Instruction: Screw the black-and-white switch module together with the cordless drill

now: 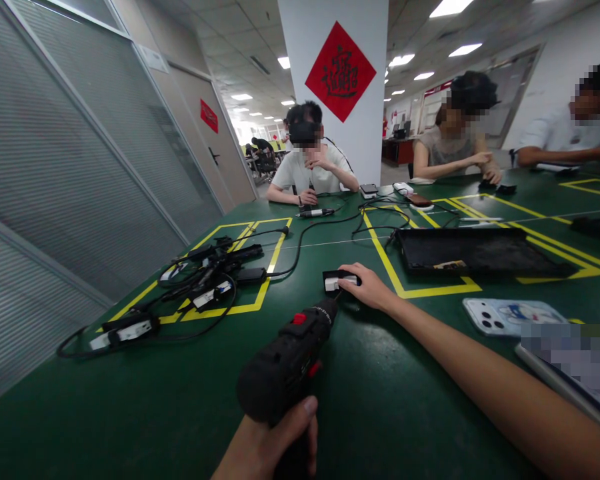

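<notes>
My left hand (280,437) is closed round the handle of a black cordless drill (285,360) with red switches. The drill points forward and away from me, and its chuck ends just short of a small black and white part (332,285). My right hand (365,285) holds this part down on the green table (380,393), its fingers over the part's right side. A thin bit reaches from the chuck towards the part; whether it touches cannot be made out.
Black cables and adapters (210,267) lie in a heap on the left. At right are a black tray (480,252), a phone in a patterned case (510,317) and a pale device (575,373). Yellow tape marks the table. Several people sit around the far side.
</notes>
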Tool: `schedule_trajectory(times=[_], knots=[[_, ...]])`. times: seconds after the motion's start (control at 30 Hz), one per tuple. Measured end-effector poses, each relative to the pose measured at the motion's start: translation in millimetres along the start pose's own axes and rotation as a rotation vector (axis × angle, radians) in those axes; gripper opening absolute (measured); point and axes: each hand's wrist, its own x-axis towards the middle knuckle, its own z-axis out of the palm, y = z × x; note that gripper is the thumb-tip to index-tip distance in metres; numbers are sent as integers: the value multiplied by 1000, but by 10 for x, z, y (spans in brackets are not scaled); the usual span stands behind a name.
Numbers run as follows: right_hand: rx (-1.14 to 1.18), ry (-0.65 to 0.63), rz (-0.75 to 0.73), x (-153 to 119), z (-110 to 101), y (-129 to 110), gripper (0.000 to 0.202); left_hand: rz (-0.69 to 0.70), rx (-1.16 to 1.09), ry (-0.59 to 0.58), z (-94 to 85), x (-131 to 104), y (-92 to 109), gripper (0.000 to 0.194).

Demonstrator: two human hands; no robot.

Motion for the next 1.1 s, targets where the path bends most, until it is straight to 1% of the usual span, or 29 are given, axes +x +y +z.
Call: schedule_trajectory(times=[0.1, 0.17, 0.23, 0.5, 0.7, 0.83, 0.93, 1.1], knots=[[4, -5, 4, 1, -2, -7, 39, 58, -10, 27, 33, -27, 19, 48], [3, -3, 9, 3, -3, -13, 39, 89, -30, 40, 59, -49, 44, 57], [-1, -2, 12, 4, -4, -18, 39, 98, -46, 36, 76, -66, 71, 60], [-6, -6, 4, -2, -10, -30, 37, 79, -62, 11, 76, -64, 77, 50], [-1, -3, 8, 0, -6, -23, 36, 65, -78, 30, 108, -103, 144, 37], [5, -3, 3, 2, -2, -11, 36, 96, -31, 20, 97, -97, 152, 33], [7, -4, -1, 0, 0, -5, 36, 105, -12, 13, 82, -87, 131, 40], [7, -5, -11, -4, -3, -12, 36, 83, -12, 35, 79, -86, 100, 58]])
